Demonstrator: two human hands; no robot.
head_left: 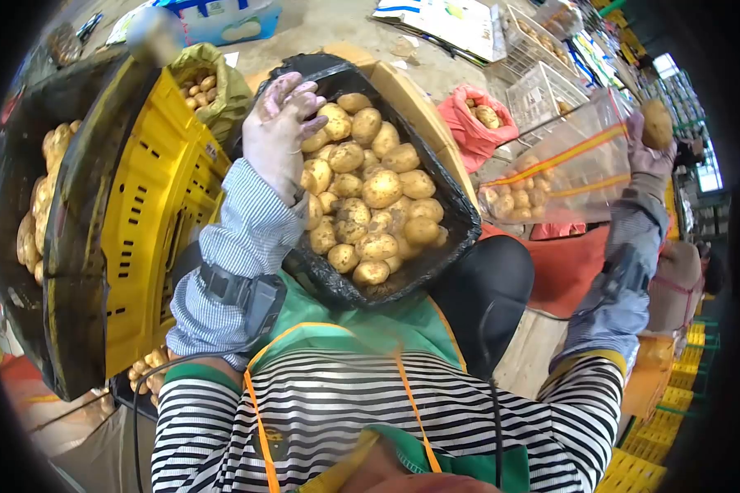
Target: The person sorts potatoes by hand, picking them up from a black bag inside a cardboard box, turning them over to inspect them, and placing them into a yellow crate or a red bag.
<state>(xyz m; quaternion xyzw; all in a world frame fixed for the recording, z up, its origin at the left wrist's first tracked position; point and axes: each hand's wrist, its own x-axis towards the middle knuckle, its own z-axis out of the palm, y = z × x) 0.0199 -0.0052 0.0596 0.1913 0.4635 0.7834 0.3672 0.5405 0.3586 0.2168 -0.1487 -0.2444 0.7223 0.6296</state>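
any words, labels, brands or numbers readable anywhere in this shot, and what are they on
None: no text here can be read.
Print on the blue and white box: too blurred to read.
Print on the printed sheets: too small and blurred.
On the clear bag: red stripes only, no words.
On the yellow crate: no label shows.
On the potato in the right hand: no sticker.

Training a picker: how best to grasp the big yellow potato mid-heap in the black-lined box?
Probably from above, gripping across its narrower width: the big yellow potato lies flat atop the heap in the black-lined box, upper half exposed.
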